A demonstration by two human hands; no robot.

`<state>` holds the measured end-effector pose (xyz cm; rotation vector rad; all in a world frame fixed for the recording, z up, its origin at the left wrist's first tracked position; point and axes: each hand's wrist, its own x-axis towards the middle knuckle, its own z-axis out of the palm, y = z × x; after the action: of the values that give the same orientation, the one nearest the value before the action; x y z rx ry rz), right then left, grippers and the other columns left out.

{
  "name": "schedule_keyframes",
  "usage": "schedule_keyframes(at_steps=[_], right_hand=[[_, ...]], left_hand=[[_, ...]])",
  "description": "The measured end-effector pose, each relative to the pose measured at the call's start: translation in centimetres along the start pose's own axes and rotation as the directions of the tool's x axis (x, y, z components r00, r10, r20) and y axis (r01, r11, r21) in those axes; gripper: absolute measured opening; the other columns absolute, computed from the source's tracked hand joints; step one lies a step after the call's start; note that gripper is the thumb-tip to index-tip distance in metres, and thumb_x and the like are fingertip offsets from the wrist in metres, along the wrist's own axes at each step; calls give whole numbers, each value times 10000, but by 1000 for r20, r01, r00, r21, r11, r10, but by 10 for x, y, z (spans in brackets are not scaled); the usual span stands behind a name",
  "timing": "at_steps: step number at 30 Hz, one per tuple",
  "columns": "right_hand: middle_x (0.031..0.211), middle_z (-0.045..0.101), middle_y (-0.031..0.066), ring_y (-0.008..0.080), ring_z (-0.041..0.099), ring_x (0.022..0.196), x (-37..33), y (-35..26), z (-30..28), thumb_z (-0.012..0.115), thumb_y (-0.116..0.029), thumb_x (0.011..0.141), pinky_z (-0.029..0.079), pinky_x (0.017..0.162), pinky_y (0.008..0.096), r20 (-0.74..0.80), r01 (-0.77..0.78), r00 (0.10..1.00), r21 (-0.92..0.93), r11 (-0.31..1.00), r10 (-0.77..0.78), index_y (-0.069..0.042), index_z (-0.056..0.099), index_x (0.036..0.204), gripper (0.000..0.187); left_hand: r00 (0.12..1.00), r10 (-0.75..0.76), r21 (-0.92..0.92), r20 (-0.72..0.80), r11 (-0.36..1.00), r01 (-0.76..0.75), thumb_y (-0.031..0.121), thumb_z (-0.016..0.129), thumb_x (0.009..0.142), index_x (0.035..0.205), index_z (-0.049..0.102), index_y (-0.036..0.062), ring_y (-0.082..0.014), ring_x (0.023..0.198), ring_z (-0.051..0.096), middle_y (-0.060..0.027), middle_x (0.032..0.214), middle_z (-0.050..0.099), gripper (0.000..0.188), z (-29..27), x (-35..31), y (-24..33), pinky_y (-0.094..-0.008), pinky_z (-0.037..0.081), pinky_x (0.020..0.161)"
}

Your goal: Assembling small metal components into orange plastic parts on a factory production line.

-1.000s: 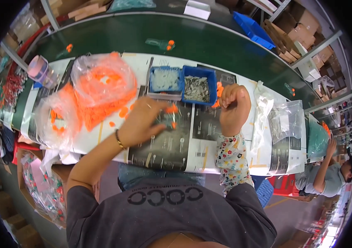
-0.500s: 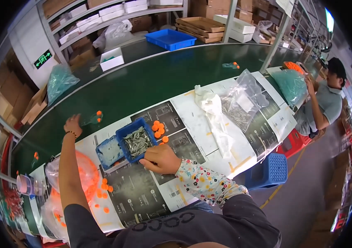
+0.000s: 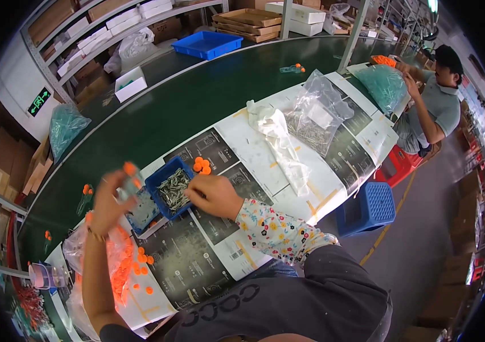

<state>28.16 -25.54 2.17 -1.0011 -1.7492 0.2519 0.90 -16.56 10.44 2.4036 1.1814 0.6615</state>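
Note:
My left hand [image 3: 110,199], smeared by motion, is closed round a clear greenish plastic part [image 3: 123,192] with orange round ends. It is above the left side of a blue tray [image 3: 142,212]. Beside that tray stands a deeper blue bin [image 3: 179,214] full of thin metal pins [image 3: 173,189]. At the bin's right rim is my right hand [image 3: 217,195], thumb and fingers pinched together over the pins; whatever they hold is hidden. Several orange round caps [image 3: 201,166] lie just beyond the bin, and more loose ones [image 3: 141,258] are scattered nearer me.
Left of my forearm lies a clear bag of orange caps [image 3: 118,259]. Along the far side runs a green conveyor belt [image 3: 157,128] carrying similar parts [image 3: 84,198]. A bag of pins [image 3: 317,117] and white cloth [image 3: 276,137] lie right. Beyond sits another person [image 3: 433,108].
My left hand has come back from the belt toward the blue tray, bringing a clear part. Another such part now shows on the belt. My right hand's fingers have moved over the pins.

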Motion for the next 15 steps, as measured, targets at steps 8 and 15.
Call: schedule_keyframes(at_steps=[8, 15], right_hand=[[792, 640, 128, 313, 634, 748, 31, -18, 39, 613, -194, 819, 502, 646, 408, 291, -32, 955, -66, 997, 50, -49, 637, 858, 152], [867, 657, 198, 371, 641, 846, 61, -5, 61, 603, -126, 727, 513, 719, 480, 776, 361, 623, -401, 842, 103, -33, 654, 861, 171]], left_hand=[[947, 127, 50, 296, 988, -148, 154, 725, 691, 1253, 528, 90, -348, 1125, 487, -175, 1219, 510, 598, 96, -121, 72, -426, 412, 974], [978, 89, -114, -191, 987, -112, 135, 730, 737, 1217, 576, 87, -325, 1212, 443, -164, 1326, 455, 506, 36, -171, 93, -419, 376, 1019]])
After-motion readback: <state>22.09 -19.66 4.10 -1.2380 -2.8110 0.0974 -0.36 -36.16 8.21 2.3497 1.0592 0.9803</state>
